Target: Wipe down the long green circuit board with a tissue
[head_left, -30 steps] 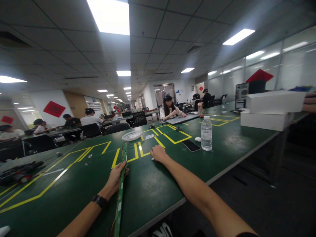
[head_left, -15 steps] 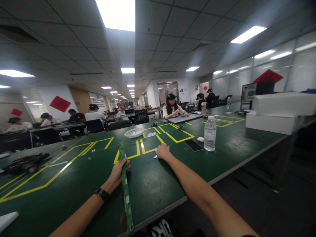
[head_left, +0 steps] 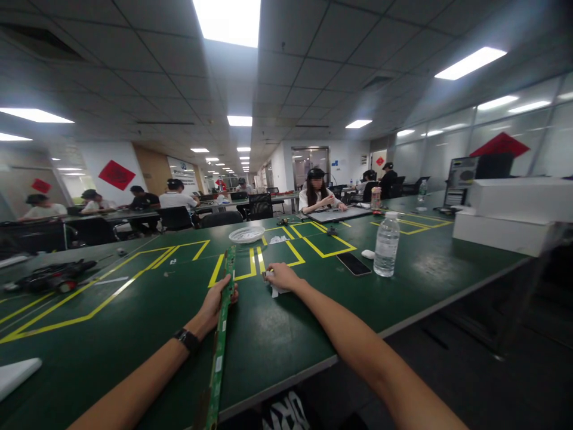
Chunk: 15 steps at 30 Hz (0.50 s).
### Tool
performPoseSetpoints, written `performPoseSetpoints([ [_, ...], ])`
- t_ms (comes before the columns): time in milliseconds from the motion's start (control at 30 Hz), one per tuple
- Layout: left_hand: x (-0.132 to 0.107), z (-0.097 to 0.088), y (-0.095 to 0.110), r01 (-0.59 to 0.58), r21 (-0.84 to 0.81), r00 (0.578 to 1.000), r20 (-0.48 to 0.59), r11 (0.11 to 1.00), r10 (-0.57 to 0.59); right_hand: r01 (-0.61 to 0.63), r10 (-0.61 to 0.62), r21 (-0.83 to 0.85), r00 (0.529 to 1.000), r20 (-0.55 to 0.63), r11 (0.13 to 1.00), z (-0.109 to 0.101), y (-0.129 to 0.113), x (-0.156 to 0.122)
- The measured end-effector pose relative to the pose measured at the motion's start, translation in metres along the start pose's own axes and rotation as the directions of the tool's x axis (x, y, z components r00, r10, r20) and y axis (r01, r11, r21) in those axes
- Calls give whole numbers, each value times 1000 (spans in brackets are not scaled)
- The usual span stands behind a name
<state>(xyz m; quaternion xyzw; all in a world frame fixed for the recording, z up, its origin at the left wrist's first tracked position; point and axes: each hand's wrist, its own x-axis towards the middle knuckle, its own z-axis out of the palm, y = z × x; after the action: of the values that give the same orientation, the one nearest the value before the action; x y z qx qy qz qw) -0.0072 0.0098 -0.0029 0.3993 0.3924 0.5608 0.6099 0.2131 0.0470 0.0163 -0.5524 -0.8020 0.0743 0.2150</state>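
Observation:
My left hand (head_left: pixel 218 303) is wrapped round a long, narrow green circuit board (head_left: pixel 218 361), gripping it near its upper end. The board slants down toward the table's near edge, and pale labels show along it. To its right, my right hand (head_left: pixel 283 277) is closed just above the green table (head_left: pixel 273 334), fingers pinched. Something small shows at its fingertips, too small to name. A thin white piece (head_left: pixel 274 291), like paper or tissue, shows beneath this hand. Whether the hand grips it is hard to see.
A white basket (head_left: pixel 246 234), a phone (head_left: pixel 353 263) and a water bottle (head_left: pixel 387 245) stand or lie beyond my hands. Yellow tape (head_left: pixel 250 276) marks the table. White boxes (head_left: pixel 501 230) are at right, a dark device (head_left: pixel 56 276) at left. A person (head_left: pixel 317 194) sits opposite.
My right hand has moved left, closer to the circuit board, and more of the white piece shows under it. The board's lower end has swung left while my left hand keeps its grip.

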Motion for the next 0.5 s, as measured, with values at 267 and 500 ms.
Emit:
performPoseSetpoints([
  [267, -2, 2, -2, -67, 86, 996, 58, 994, 62, -13, -7, 466, 999, 41, 885, 6, -19, 2],
  [500, -11, 8, 1, -92, 189, 992, 103, 978, 73, -118, -34, 759, 983, 181, 640, 19, -22, 5],
])
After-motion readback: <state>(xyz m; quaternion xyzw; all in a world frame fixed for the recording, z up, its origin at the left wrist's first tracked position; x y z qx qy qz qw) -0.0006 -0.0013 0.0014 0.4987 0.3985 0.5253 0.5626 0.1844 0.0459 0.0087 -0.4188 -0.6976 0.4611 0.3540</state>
